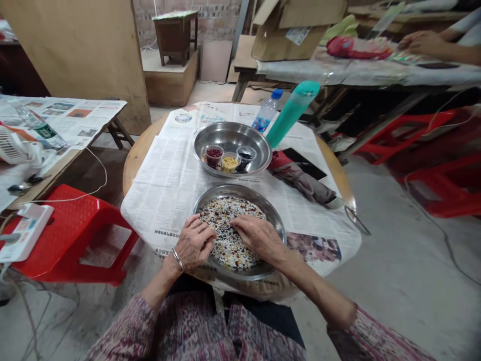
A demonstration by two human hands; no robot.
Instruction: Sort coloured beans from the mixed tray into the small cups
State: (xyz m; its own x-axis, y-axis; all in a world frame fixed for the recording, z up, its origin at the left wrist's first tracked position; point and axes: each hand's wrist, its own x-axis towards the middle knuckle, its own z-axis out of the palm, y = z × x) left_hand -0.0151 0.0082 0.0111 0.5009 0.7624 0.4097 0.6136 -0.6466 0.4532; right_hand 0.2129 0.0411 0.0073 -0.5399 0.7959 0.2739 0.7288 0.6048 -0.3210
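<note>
A steel basin [278,220] close to my body holds a mix of white grains and red, yellow and black beans [235,253]. My left hand [194,242], with a silver bracelet at its wrist, rests over the basin's left rim, fingers curled and thumb against them. Over the mix, my right hand [259,238] has its fingertips pinched together at the surface. Whatever either hand pinches is too small or hidden. Behind stands a second steel basin [233,131] with three clear cups: dark red beans [214,153], yellow beans [229,163] and black beans [245,156].
Newspaper [161,173] covers the round table. A water bottle [266,111], a teal cylinder [293,113], a folded umbrella [302,180] and a dark phone [306,164] lie or stand beyond. A red stool [78,235] is left; another person's hands [424,44] are at back right.
</note>
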